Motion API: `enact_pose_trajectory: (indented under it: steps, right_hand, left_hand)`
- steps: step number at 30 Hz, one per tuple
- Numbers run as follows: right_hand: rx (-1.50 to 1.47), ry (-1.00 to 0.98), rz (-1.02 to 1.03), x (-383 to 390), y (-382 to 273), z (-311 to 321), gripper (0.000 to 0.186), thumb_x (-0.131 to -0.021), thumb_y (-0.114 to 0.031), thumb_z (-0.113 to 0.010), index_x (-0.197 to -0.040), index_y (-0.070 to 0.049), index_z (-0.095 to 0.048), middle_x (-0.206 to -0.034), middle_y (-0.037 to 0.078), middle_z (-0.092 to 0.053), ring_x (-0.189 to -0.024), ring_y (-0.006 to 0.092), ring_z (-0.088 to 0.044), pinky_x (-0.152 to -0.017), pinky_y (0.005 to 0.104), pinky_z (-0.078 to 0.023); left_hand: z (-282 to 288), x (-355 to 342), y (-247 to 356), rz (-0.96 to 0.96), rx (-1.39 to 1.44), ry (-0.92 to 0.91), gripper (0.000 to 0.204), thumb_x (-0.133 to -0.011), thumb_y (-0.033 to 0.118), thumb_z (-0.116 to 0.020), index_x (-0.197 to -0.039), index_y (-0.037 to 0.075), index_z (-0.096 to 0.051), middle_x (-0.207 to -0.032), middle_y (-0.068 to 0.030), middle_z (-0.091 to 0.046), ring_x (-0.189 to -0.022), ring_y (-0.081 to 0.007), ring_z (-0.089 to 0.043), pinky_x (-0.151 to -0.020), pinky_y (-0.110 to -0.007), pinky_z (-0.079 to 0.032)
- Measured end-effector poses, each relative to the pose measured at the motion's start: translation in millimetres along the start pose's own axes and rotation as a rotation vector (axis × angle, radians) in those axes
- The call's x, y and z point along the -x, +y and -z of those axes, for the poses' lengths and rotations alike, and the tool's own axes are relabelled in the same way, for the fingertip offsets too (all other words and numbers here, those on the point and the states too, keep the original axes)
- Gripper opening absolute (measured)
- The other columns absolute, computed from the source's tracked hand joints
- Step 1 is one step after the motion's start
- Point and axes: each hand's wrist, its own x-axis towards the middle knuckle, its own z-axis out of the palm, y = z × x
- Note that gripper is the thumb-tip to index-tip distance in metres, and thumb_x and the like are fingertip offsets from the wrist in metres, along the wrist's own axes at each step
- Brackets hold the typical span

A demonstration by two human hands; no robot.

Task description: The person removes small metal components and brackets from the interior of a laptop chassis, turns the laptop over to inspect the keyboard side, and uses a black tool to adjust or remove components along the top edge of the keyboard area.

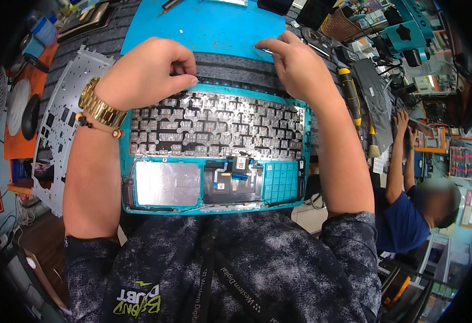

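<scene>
Far left, bench [58, 81] edge: an orange mat [23, 145] carrying a white disc [16, 106] and a dark disc [30, 116], side by side. Just right of them, a grey perforated metal keyboard backplate [58, 129] lies tilted, its lower part passing under the left forearm.

Left hand [150, 72]: curled into a loose fist, fingertips pressed on the top-left edge of the keyboard underside; whether anything is pinched between them cannot be told. A gold wristwatch [98, 106] and a thin bead bracelet [98, 126] sit on that wrist. The forearm covers the left rim of the case.

Centre: a teal laptop palmrest case [279, 183] lies inside-up at the near edge of the bench, against the person's torso. Its upper half holds the grey-and-black keyboard underside [214, 126]; below it are a silver foil-covered panel [166, 183] on the left and a black touchpad board with flat cables [233, 180] to its right. Beyond the case is a blue work mat [203, 27].

Right hand [295, 64]: fingers bent, thumb and forefinger closed on a small thin light-coloured piece [265, 51] just above the case's top-right corner; its kind is too small to tell. The right forearm crosses the case's right rim.

Right of it: a black-and-yellow screwdriver [349, 89] and a brush [373, 145] lie beside a grey sheet [373, 91]. Further right, well apart, another person in a blue shirt [403, 220] reaches both arms up toward cluttered shelves [441, 102].
</scene>
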Motion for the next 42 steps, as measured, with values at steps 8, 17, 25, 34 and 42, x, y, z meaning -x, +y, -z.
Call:
enact_pose_trajectory:
  steps: [8, 17, 25, 34, 42]
  right_hand:
    - [0.076, -0.074, -0.024, 3.1, -6.9, 0.8, 0.042, -0.114, -0.012, -0.062, -0.147, -0.03, -0.081, -0.124, 0.013, -0.072, -0.112, 0.0377, -0.078, -0.097, 0.0514, -0.065]
    - [-0.033, -0.085, -0.078, 11.8, -1.6, 9.9, 0.049, -0.114, -0.008, -0.061, -0.154, -0.029, -0.079, -0.122, 0.014, -0.069, -0.109, 0.0351, -0.074, -0.099, 0.0486, -0.062]
    - [-0.306, 0.009, -0.076, 40.7, -2.2, 45.7, 0.026, -0.111, -0.005, -0.07, -0.136, -0.008, -0.08, -0.105, 0.009, -0.07, -0.088, 0.0213, -0.068, -0.078, 0.0361, -0.055]
    - [-0.495, -0.166, -0.029, 128.7, -15.5, 60.5, 0.018, -0.097, 0.006, -0.083, -0.115, 0.001, -0.082, -0.104, 0.009, -0.073, -0.085, 0.0191, -0.071, -0.07, 0.0317, -0.053]
    - [-0.512, -0.112, -0.024, 161.3, -19.5, 43.6, 0.021, -0.093, 0.002, -0.088, -0.112, -0.005, -0.083, -0.107, 0.012, -0.078, -0.095, 0.0342, -0.08, -0.082, 0.042, -0.064]
  left_hand:
    - [2.8, 1.0, 2.5, 0.043, -0.013, -0.062, 0.017, -0.101, 0.013, -0.088, -0.106, -0.003, -0.083, -0.095, -0.0126, -0.078, -0.084, -0.0213, -0.074, -0.08, -0.037, -0.063]
    - [2.1, 0.3, 0.5, 0.026, -0.009, -0.046, 0.018, -0.1, 0.014, -0.088, -0.105, -0.003, -0.084, -0.093, -0.0138, -0.079, -0.082, -0.0233, -0.075, -0.077, -0.038, -0.063]
    - [2.7, 1.2, 2.2, 0.025, -0.016, -0.047, 0.019, -0.101, 0.013, -0.088, -0.107, -0.003, -0.084, -0.096, -0.0123, -0.078, -0.086, -0.0215, -0.074, -0.081, -0.038, -0.063]
    - [-0.6, 0.3, 0.2, 0.055, -0.002, -0.021, 0.018, -0.099, 0.013, -0.089, -0.104, -0.003, -0.083, -0.09, -0.0122, -0.079, -0.081, -0.021, -0.075, -0.077, -0.037, -0.063]
    - [-0.9, 1.1, 3.2, 0.072, -0.045, -0.02, 0.019, -0.099, 0.014, -0.089, -0.106, -0.003, -0.084, -0.089, -0.0107, -0.079, -0.08, -0.0191, -0.073, -0.076, -0.036, -0.063]
